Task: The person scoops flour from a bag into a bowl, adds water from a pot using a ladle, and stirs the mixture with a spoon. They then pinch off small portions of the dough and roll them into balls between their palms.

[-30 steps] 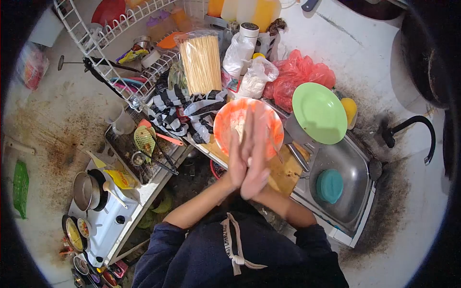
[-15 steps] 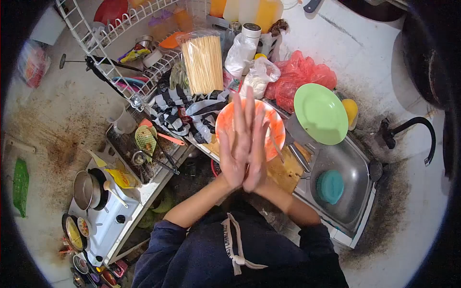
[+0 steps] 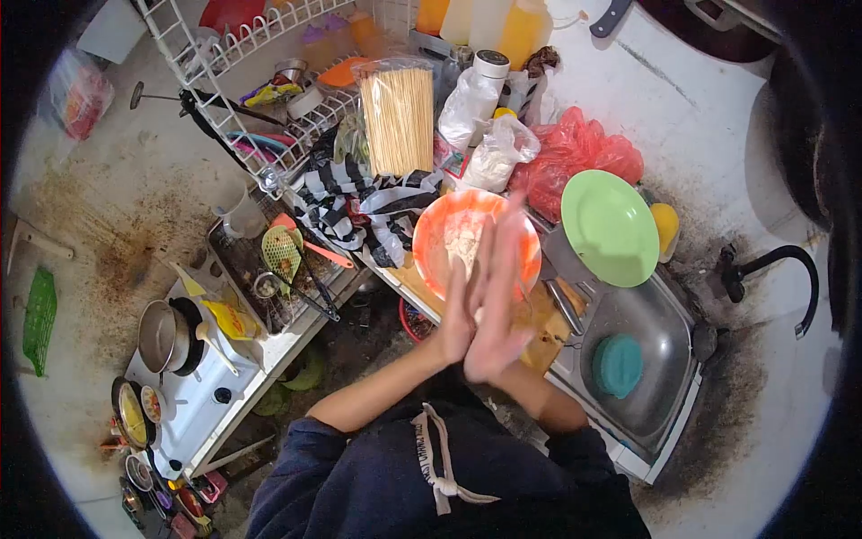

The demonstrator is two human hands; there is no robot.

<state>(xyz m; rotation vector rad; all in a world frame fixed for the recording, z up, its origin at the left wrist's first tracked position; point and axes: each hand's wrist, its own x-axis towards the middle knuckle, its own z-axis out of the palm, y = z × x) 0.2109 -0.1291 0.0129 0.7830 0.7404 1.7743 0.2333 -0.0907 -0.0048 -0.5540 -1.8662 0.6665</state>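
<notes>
Palms together, my left hand (image 3: 456, 314) and my right hand (image 3: 498, 314) are raised in front of the near side of an orange and white bowl (image 3: 431, 238). Fingers on both are stretched out, and the right ones are smeared by motion. A small pale bit shows between the palms; most of it is hidden. Inside the bowl lies a pale, crumbly mass (image 3: 462, 238). Under the bowl is a wooden board (image 3: 537, 346), with a metal-handled tool (image 3: 564, 307) on its right side.
A green plate (image 3: 609, 228) stands beside the sink (image 3: 660, 337), which holds a teal tub (image 3: 617, 366). Bagged skewers (image 3: 396, 121), a striped cloth (image 3: 386, 211) and a red bag (image 3: 575, 162) lie behind. At left are a stove (image 3: 193, 395) and a pan (image 3: 162, 337).
My hands have shifted against each other, the right one turning and blurring. The view has moved slightly, and more of the bowl's contents now shows.
</notes>
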